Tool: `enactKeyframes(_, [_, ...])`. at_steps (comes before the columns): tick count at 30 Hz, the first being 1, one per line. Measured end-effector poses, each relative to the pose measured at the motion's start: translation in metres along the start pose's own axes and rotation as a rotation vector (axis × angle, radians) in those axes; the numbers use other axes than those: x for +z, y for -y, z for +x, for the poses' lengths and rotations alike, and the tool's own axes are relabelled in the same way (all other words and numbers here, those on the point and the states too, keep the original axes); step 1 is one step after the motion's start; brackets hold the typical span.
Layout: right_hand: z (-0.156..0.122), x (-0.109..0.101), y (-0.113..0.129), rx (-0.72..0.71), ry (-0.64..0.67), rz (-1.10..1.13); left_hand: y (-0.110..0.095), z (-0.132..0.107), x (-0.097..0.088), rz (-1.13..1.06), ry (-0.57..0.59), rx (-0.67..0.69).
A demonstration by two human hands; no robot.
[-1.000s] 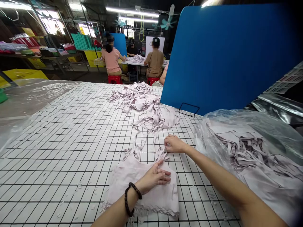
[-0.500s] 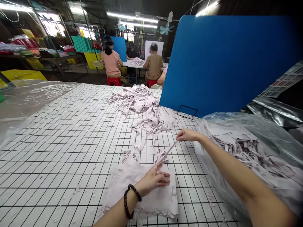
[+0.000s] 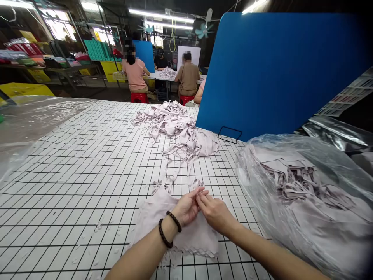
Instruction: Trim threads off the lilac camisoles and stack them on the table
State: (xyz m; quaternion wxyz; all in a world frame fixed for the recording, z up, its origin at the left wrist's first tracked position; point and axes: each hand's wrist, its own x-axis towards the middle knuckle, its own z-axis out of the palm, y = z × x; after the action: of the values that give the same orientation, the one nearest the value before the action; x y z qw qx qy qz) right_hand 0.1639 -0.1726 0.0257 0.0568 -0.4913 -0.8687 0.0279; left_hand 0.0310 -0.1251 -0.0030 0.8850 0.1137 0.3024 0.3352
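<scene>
A pale lilac garment (image 3: 155, 216) with thin straps and a scalloped hem lies flat in front of me, seemingly on a stack of like pieces. My left hand (image 3: 188, 208), with dark beaded bracelets at the wrist, is over the garment's upper right part, palm turned partly up and fingers bent. My right hand (image 3: 217, 214) meets it there, fingertips pinched against the left fingers. The thin strap between them is mostly hidden by the fingers. Looped strap ends (image 3: 198, 182) show just beyond the hands, and more loops (image 3: 157, 186) lie at the upper left corner.
Loose lilac garments (image 3: 175, 120) are heaped farther along the grid-patterned table (image 3: 87, 175). At right, a clear plastic bag (image 3: 247, 167) holds folded garments. Behind stand a blue board (image 3: 262, 77) and a black wire stand (image 3: 230, 134). Co-workers (image 3: 135, 74) sit at another table.
My right hand has come down and left from the far end of the pulled strap to meet my left hand. My left hand has turned palm upward and its fingers have bent.
</scene>
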Motion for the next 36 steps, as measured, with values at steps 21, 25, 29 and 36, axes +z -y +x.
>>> enactKeyframes(21, [-0.014, -0.001, -0.018, 0.685, 0.239, 1.698, -0.011, -0.015, 0.027, 0.196, 0.016, 0.086])
enactKeyframes(25, [-0.013, 0.010, -0.017, 0.743, 0.243, 1.637, -0.004, -0.013, 0.029, 0.208, -0.028, 0.090])
enactKeyframes(29, [-0.014, 0.021, -0.014, 0.790, 0.218, 1.689, 0.001, -0.012, 0.030, 0.232, -0.050, 0.131])
enactKeyframes(36, [-0.014, 0.018, -0.013, 0.774, 0.237, 1.799, 0.001, -0.009, 0.027, 0.224, -0.070, 0.099])
